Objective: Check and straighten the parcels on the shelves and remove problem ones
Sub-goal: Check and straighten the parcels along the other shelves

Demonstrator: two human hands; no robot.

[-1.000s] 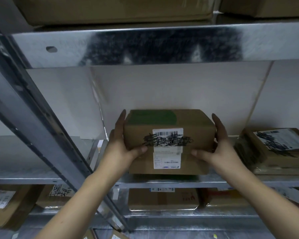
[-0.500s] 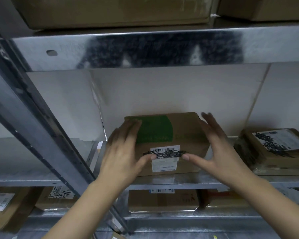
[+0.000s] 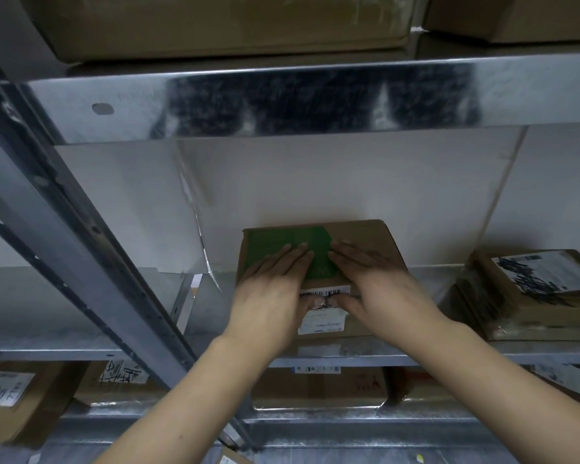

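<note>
A brown cardboard parcel (image 3: 359, 234) with a green patch on top and a white barcode label on its front stands on the middle metal shelf (image 3: 81, 343), against the white back wall. My left hand (image 3: 272, 296) lies flat on the green patch, fingers straight. Beside it, my right hand (image 3: 379, 286) presses flat on the brown part of the top. Both thumbs hang down over the front label, almost touching each other.
A stack of flat brown parcels (image 3: 533, 293) with scribbled labels lies at the right of the same shelf. Large boxes (image 3: 215, 25) sit on the shelf above. More parcels (image 3: 318, 386) fill the shelf below. A slanted metal upright (image 3: 81, 236) crosses at the left.
The parcel has gone from being held by its sides to lying on the shelf, pushed back toward the wall. Both hands moved from its sides onto its top.
</note>
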